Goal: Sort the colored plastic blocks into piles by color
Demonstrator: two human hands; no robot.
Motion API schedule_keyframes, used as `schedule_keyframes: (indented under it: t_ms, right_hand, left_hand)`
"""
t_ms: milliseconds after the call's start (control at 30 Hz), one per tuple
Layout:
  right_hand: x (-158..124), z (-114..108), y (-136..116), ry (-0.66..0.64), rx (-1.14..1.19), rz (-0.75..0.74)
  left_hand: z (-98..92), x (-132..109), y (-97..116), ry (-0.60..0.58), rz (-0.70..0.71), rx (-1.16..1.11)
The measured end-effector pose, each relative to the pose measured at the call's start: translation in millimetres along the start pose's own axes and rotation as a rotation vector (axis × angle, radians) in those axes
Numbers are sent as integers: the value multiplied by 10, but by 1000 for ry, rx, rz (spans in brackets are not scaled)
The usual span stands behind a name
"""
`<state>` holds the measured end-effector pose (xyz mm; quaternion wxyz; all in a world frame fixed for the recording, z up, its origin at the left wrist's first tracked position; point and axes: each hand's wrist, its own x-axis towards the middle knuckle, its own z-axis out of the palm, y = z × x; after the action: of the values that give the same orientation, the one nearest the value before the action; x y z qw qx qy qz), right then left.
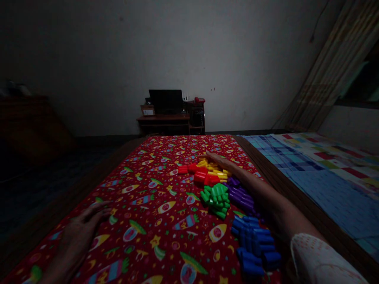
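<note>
Plastic blocks lie in colour groups on a red patterned cloth: red blocks, yellow blocks, green blocks, purple blocks and blue blocks. My right hand reaches past them and rests at the far side of the yellow blocks, its fingers extended; my forearm runs along the right of the purple ones. On the left part of the cloth lies my left hand, fingers apart, with nothing in it and away from the blocks.
Beyond the cloth's far end, a small desk holds a dark monitor against the wall. Blue and patchwork bedding lies to the right, near a curtain. A wooden cabinet stands in shadow at left.
</note>
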<state>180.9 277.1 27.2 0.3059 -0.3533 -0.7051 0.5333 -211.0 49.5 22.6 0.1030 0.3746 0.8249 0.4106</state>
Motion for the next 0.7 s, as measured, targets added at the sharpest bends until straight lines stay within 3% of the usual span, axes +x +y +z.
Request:
schedule_keyframes:
  t_ms: [67, 267, 333, 367, 433, 533, 600, 700]
  right_hand:
    - [68, 204, -64, -123, 5, 0]
    - [52, 912, -354, -440, -173, -150]
    - [-53, 1033, -513, -506, -217, -217]
    - [-123, 1029, -593, -479, -238, -257]
    - [-304, 871, -707, -285, -277, -315]
    - [-737, 360, -633, 163, -334, -249]
    - [-1145, 11, -398, 415, -329, -111]
    - [-1767, -266, 50, 600, -193, 101]
  left_hand:
    - [5, -17, 26, -45, -56, -66]
    - [53, -56, 32, -119, -41, -241]
    - [53, -68, 18, -137, -35, -242]
    - [52, -67, 2, -147, -25, -239]
    - [56, -46, -49, -163, 8, -234]
    - [111, -12, -119, -172, 128, -186]
    - [196, -69, -92, -173, 301, -106]
    - [365, -442, 145, -224, 695, -15]
